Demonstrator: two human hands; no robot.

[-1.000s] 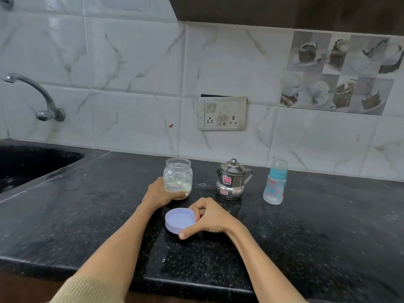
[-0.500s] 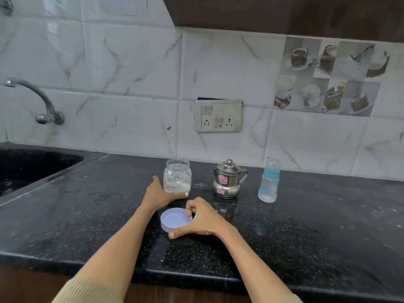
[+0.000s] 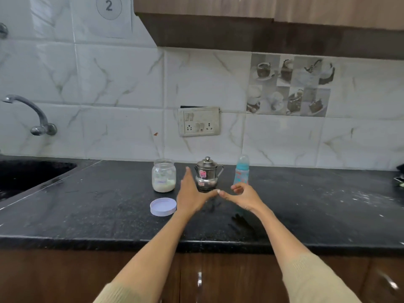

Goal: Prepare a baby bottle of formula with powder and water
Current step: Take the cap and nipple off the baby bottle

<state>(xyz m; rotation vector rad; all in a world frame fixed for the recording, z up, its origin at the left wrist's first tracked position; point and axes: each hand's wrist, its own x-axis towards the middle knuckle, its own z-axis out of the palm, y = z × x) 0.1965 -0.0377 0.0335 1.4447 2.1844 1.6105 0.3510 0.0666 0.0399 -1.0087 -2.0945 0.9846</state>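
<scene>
An open glass jar [image 3: 164,176] with white powder at its bottom stands on the black counter [image 3: 87,211]. Its pale lilac lid [image 3: 163,206] lies flat in front of it. A small steel kettle [image 3: 206,177] with a lid stands to the jar's right, and a blue baby bottle [image 3: 241,171] with its cap on stands further right. My left hand [image 3: 192,193] hovers with straight fingers in front of the kettle, holding nothing. My right hand [image 3: 242,196] hovers just below the bottle with fingers loosely curled, empty, its thumb near my left thumb.
A dark sink [image 3: 26,173] with a steel tap [image 3: 32,114] is at the left. A switch and socket plate [image 3: 199,121] sits on the tiled wall. Wooden cabinets hang above, and cabinet doors [image 3: 218,278] are below the counter edge.
My left hand let go of the jar and my right hand let go of the lid, which now lies on the counter. Both hands moved right, toward the kettle and bottle. The camera pulled back.
</scene>
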